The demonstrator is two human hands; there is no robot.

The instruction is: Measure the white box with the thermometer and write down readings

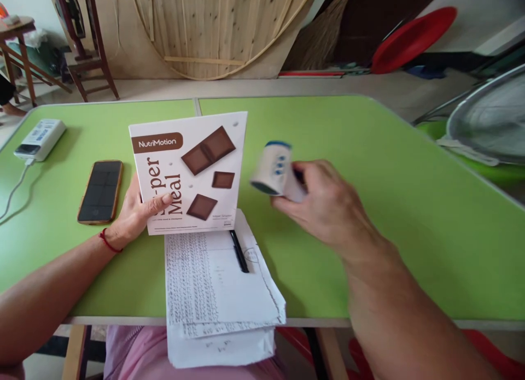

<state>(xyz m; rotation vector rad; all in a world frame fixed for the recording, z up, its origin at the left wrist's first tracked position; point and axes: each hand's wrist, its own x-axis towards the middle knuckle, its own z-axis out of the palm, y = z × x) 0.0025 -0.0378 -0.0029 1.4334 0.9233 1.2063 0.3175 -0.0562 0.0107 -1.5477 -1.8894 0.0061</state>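
A white box [200, 205] with chocolate pieces and "NutriMotion" printed on it stands tilted up in my left hand [137, 210]. The thumb presses on its front, and the other fingers are hidden behind it. To the right of the box, my right hand [322, 199] grips a white handheld scanner [273, 167] with a blue top and blue dots. The scanner is slightly blurred, its dark window faces left and down, and it does not touch the box. Below the box lie handwritten papers [229, 298] with a black pen [239, 251] on them.
On the green table [389, 205], a phone [100, 191] lies left of my left hand. A white device with a cable [40, 139] sits at the far left. A large covered basin [492, 117] stands off the right edge. The papers overhang the front edge.
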